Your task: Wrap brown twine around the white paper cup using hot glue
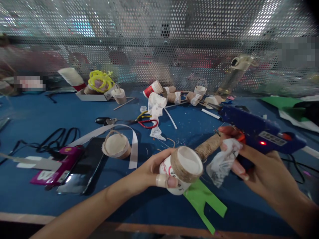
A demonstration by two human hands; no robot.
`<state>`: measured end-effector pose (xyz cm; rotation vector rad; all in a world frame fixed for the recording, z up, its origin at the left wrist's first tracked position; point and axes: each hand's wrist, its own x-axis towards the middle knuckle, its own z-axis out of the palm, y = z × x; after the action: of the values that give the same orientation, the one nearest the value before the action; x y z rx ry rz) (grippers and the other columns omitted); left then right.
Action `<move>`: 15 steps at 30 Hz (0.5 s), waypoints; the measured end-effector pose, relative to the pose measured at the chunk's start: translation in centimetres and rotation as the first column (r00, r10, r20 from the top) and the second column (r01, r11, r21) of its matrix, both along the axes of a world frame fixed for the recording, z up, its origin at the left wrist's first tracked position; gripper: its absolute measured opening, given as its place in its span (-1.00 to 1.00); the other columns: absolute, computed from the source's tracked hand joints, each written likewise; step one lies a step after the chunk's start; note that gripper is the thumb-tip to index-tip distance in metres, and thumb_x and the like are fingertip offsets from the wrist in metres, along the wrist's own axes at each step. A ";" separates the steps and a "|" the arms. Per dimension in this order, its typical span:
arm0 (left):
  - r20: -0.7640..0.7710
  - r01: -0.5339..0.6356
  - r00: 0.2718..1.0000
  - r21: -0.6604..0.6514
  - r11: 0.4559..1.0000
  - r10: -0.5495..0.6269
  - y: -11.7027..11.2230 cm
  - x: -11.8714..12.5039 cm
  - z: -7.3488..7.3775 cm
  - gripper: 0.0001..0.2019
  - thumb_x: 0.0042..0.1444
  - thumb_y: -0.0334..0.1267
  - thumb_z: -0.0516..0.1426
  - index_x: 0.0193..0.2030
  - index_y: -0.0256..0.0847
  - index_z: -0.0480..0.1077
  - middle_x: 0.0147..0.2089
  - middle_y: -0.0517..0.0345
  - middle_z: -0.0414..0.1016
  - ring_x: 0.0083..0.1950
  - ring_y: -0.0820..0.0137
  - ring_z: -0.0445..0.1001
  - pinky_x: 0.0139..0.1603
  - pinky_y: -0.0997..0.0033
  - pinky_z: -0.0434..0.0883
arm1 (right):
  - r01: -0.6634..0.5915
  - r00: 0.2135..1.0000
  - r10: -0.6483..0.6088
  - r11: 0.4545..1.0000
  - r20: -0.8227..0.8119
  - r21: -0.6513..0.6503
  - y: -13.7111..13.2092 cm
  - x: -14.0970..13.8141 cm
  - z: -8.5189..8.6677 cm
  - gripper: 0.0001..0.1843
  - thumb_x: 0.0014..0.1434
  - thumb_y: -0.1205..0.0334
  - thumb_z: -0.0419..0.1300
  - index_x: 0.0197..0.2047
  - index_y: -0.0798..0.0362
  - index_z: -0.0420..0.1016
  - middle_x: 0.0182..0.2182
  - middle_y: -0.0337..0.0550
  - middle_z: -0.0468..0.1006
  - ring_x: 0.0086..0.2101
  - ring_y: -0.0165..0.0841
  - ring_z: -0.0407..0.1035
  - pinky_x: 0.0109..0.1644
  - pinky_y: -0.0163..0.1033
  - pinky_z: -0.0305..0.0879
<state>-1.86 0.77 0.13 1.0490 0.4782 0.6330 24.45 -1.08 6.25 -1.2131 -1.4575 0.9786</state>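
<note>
My left hand [152,171] grips a small paper cup [183,171] whose rim is wound with brown twine; the thumb has a plaster on it. My right hand [259,166] holds a blue glue gun [259,131] with a red light on, its nozzle pointing left, and also pinches a crumpled bit of white paper [221,161]. A spool of brown twine [208,146] lies just behind the cup, between the two hands. A green paper cutout [204,200] lies on the table under the cup.
On the blue table [37,116] lie a twine-wrapped cup with a handle [116,145], a black phone [83,166], a pink device [58,164], black cables [57,136], scissors [147,122], white paper strips, several cups [174,94] and a box [93,96]. A perforated metal screen [159,43] closes the back.
</note>
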 end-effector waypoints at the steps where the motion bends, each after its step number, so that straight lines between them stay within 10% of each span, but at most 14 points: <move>1: 0.001 -0.001 1.000 -0.005 1.000 0.001 0.0 0.0 0.0 -0.33 -0.05 -0.07 0.46 0.23 -0.06 0.47 0.10 -0.08 0.62 0.09 0.04 0.61 0.17 -0.03 0.46 | -0.004 0.997 0.001 0.999 -0.071 -0.043 0.0 0.0 -0.2 -0.70 0.36 0.07 0.19 0.04 -0.02 0.64 -0.51 -0.20 0.53 -0.72 -0.42 0.29 -0.75 -0.29 0.23; 7: 0.032 -0.038 0.999 -0.048 0.998 0.040 -0.2 0.2 -0.1 -0.35 -0.08 -0.09 0.48 0.18 -0.08 0.51 0.02 0.01 0.65 0.01 0.15 0.61 0.07 0.18 0.45 | -0.067 0.903 -0.049 0.966 -0.427 -0.252 0.7 0.2 -2.0 -0.74 0.20 0.11 0.41 -0.03 -0.12 0.66 -0.42 -0.23 0.65 -0.54 -0.34 0.51 -0.51 -0.26 0.54; 15: 0.102 -0.084 0.990 -0.084 0.993 0.092 -0.2 0.1 -0.4 -0.36 -0.05 -0.12 0.48 0.22 -0.02 0.53 -0.03 0.13 0.67 -0.01 0.32 0.57 0.04 0.41 0.38 | 0.055 0.895 -0.041 0.998 -0.444 0.018 6.2 -1.1 -2.5 -0.79 0.19 0.22 0.45 -0.08 -0.06 0.72 -0.08 -0.18 0.73 0.05 -0.19 0.59 0.20 -0.06 0.56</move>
<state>-1.77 0.54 -0.25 0.9178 0.4554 0.7387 23.31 5.11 3.76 -0.9193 -1.0700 1.1097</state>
